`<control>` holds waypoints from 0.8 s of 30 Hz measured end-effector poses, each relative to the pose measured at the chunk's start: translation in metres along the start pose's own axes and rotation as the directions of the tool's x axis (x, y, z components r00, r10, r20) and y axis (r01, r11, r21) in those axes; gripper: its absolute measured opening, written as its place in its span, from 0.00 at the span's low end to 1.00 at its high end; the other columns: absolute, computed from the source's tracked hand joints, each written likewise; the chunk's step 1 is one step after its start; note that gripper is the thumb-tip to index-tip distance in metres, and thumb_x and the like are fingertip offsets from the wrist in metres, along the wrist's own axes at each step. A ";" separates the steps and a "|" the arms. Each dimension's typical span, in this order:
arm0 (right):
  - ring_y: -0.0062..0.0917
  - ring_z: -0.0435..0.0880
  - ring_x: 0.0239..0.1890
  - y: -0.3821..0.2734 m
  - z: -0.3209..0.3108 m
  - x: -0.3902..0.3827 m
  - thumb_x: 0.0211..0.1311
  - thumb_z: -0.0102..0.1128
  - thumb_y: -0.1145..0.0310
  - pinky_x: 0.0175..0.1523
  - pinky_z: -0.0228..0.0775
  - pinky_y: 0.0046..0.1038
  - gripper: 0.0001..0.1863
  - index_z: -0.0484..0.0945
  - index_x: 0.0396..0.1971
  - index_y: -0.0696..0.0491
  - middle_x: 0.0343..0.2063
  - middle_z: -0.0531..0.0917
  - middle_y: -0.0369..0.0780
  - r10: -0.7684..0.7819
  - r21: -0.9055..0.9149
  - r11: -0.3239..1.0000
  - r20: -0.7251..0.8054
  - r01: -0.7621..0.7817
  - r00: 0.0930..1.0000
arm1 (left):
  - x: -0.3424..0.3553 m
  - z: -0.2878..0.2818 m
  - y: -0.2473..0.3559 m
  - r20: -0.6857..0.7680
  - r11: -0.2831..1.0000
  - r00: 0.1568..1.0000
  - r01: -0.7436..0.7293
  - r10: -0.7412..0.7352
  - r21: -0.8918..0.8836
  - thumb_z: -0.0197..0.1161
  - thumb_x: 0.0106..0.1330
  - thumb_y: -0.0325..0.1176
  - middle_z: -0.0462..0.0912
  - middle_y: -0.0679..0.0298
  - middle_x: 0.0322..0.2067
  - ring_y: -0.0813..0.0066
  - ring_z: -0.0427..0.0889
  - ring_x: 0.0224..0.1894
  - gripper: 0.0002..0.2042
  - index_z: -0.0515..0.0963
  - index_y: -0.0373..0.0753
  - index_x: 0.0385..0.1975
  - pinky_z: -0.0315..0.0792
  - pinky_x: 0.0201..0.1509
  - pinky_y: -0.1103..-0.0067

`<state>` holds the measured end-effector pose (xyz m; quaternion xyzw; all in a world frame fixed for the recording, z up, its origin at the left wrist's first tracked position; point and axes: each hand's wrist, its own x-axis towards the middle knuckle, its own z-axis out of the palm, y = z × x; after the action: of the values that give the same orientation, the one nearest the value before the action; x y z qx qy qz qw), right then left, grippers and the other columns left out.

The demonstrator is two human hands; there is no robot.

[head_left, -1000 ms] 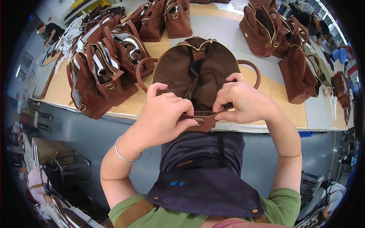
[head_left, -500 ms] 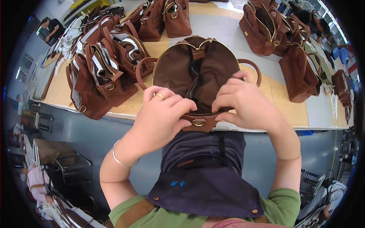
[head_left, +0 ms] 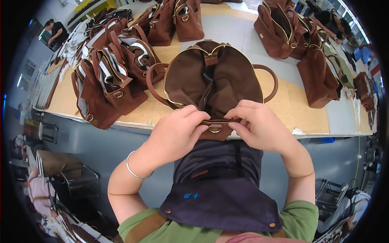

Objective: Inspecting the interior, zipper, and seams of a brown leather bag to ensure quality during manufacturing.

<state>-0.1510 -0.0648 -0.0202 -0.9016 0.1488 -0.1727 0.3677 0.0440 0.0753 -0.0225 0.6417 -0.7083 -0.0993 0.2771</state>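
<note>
Directly in front of me a brown leather bag (head_left: 227,89) lies unzipped wide, showing its dark brown lining, gold zipper and two looped handles, with a gold D-ring (head_left: 215,128) on the near end. My left hand (head_left: 182,129) pinches the left part of the bag's near rim between fingers and thumb. My right hand (head_left: 255,125) pinches the same rim to the right of the ring, fingers curled over the edge.
Brown bags (head_left: 113,81) crowd the table's left; others (head_left: 314,79) stand at the right. The table's paper-covered edge (head_left: 312,127) crosses before me. Co-workers are at back left (head_left: 56,34), back right (head_left: 332,26) and lower left (head_left: 38,188). A metal chair (head_left: 81,182) stands below left.
Both my hands have moved downward and inward along the near rim, and my right hand's upper fingers now lie lower, nearer the ring. More of the bag's side zipper shows.
</note>
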 end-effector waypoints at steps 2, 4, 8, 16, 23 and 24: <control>0.29 0.84 0.28 0.004 -0.007 0.005 0.57 0.65 0.78 0.34 0.77 0.28 0.05 0.82 0.34 0.60 0.27 0.78 0.41 0.022 0.036 0.999 0.050 -0.024 0.999 | 0.005 -0.005 0.000 0.015 0.993 1.000 0.013 -0.011 -0.121 0.66 0.60 0.23 0.78 0.60 0.29 0.62 0.80 0.30 0.09 0.81 0.35 0.40 0.73 0.33 0.72; 0.21 0.84 0.26 0.006 -0.013 0.011 0.58 0.65 0.80 0.31 0.77 0.22 0.05 0.82 0.35 0.60 0.28 0.77 0.38 0.036 0.075 0.996 0.105 -0.044 0.994 | 0.010 -0.007 -0.003 0.006 0.991 1.000 -0.002 0.003 -0.137 0.66 0.60 0.24 0.78 0.60 0.29 0.63 0.79 0.29 0.08 0.81 0.35 0.38 0.72 0.32 0.73; 0.19 0.85 0.25 0.011 -0.026 0.017 0.60 0.66 0.79 0.30 0.78 0.20 0.04 0.82 0.34 0.61 0.28 0.77 0.37 0.072 0.125 0.987 0.200 -0.098 0.977 | 0.017 -0.009 -0.005 0.004 0.982 0.999 -0.035 0.036 -0.188 0.66 0.61 0.23 0.79 0.60 0.27 0.64 0.79 0.28 0.06 0.82 0.35 0.36 0.71 0.32 0.74; 0.20 0.86 0.27 0.009 -0.023 0.014 0.62 0.61 0.80 0.31 0.79 0.20 0.03 0.82 0.35 0.62 0.29 0.77 0.38 0.106 0.178 0.973 0.216 -0.146 0.971 | 0.025 0.003 -0.009 -0.017 0.971 0.997 -0.078 0.076 -0.226 0.66 0.60 0.24 0.79 0.60 0.26 0.64 0.79 0.30 0.04 0.82 0.35 0.35 0.71 0.33 0.74; 0.20 0.86 0.27 0.012 -0.020 0.010 0.61 0.58 0.81 0.30 0.78 0.19 0.07 0.83 0.37 0.62 0.29 0.77 0.38 0.019 0.172 0.984 0.165 -0.047 0.986 | 0.026 0.007 -0.004 -0.005 0.962 0.998 -0.069 0.070 -0.264 0.66 0.61 0.24 0.76 0.62 0.26 0.67 0.75 0.28 0.05 0.82 0.36 0.36 0.69 0.31 0.75; 0.19 0.86 0.27 0.014 -0.021 0.010 0.62 0.59 0.80 0.30 0.78 0.18 0.06 0.83 0.37 0.61 0.29 0.76 0.38 0.033 0.193 0.979 0.189 -0.070 0.981 | 0.026 0.007 -0.002 -0.005 0.963 0.997 -0.071 0.072 -0.261 0.66 0.61 0.24 0.76 0.62 0.26 0.67 0.75 0.28 0.05 0.82 0.36 0.36 0.69 0.31 0.75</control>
<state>-0.1525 -0.0909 -0.0143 -0.8683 0.1195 -0.0927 0.4725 0.0414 0.0483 -0.0220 0.5734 -0.7124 -0.1830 0.3608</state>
